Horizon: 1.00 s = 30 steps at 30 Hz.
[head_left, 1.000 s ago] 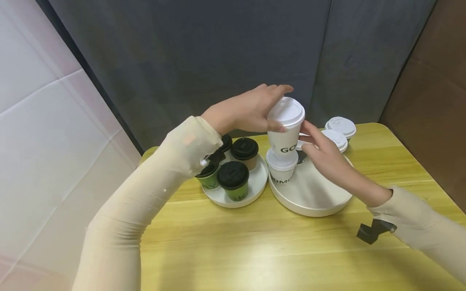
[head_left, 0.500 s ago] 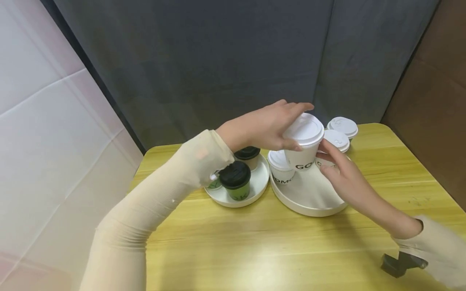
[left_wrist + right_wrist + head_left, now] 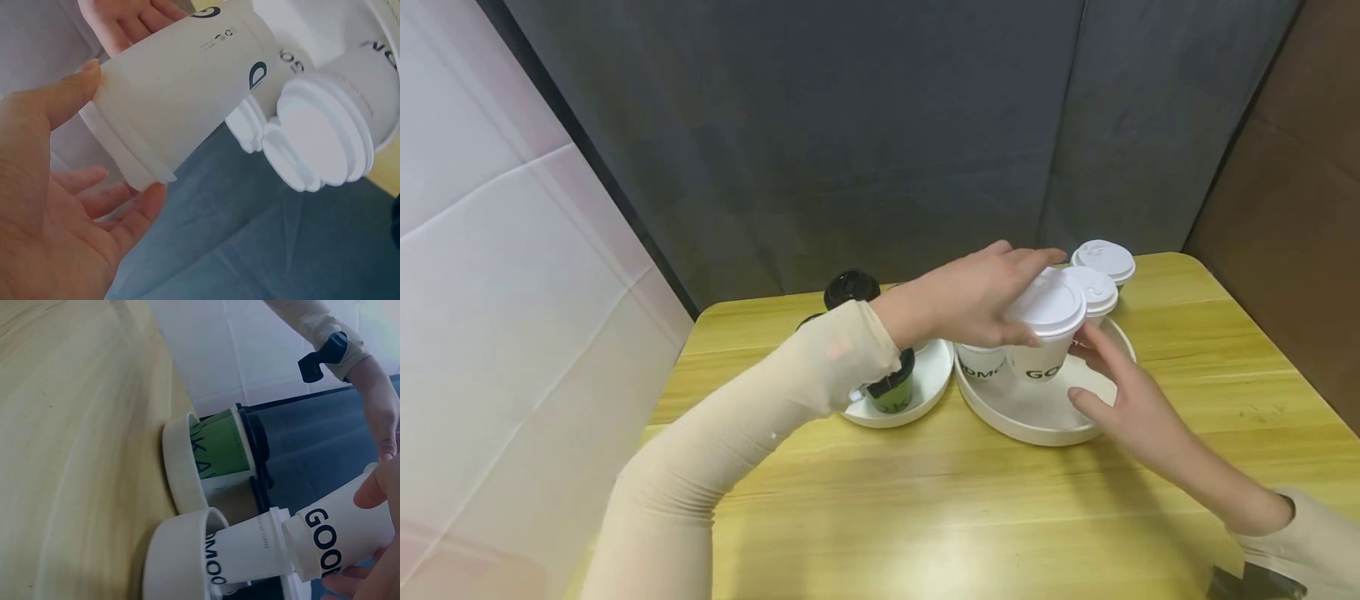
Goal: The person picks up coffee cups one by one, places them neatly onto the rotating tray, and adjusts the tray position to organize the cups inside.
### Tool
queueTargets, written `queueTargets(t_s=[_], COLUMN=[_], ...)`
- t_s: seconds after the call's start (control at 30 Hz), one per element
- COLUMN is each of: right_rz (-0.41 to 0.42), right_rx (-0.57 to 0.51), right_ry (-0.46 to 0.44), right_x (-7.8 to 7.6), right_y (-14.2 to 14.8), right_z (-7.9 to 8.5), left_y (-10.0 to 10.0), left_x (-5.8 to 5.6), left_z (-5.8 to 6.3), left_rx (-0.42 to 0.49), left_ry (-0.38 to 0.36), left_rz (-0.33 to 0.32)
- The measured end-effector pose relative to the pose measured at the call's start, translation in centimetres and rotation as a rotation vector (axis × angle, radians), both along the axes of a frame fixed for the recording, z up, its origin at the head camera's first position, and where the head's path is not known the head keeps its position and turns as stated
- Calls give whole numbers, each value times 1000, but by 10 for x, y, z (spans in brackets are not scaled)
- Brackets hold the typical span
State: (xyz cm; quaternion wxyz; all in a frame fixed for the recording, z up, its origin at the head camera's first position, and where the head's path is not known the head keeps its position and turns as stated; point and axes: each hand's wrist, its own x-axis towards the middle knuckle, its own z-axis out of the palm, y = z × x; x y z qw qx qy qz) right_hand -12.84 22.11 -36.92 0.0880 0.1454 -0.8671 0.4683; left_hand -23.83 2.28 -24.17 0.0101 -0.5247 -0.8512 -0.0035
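Note:
My left hand [image 3: 973, 296] grips a tall white paper cup [image 3: 1047, 360] by its white lid, thumb on the near side and fingers across the far side. In the left wrist view the thumb and fingertips press the lid's rim. My right hand [image 3: 1131, 400] reaches in from the right, fingers along the cup's side and thumb held away from it. The cup is over a round white tray [image 3: 1037, 435]; in the right wrist view its base [image 3: 303, 550] is about level with the lid of a shorter white cup [image 3: 247, 550] on that tray.
More white-lidded cups [image 3: 1093, 287] stand toward the tray's back right. Left of the tray, a white plate [image 3: 934, 375] bears green cups [image 3: 892, 393] with black lids, partly hidden by my left forearm. A dark grey partition [image 3: 820, 167] rises behind the wooden table [image 3: 880, 500].
The tall cup has come off the shorter cup's lid, moving right and down over the tray. Both hands have moved with it; the right thumb now stands farther from the cup.

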Motion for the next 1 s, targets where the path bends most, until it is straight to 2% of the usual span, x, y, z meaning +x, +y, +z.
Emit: queueTargets(t_s=[0.33, 0.77, 1.0], right_rz=[-13, -25, -34], right_rx=[-22, 14, -1], right_ry=[36, 12, -28], right_x=[4, 8, 9], right_y=[0, -6, -11], right_z=[-22, -49, -59], left_y=[3, 0, -2], left_x=[2, 8, 8], left_z=[-25, -63, -75], left_rx=[47, 78, 72], left_ry=[-21, -6, -7], left_rz=[-46, -1, 14])
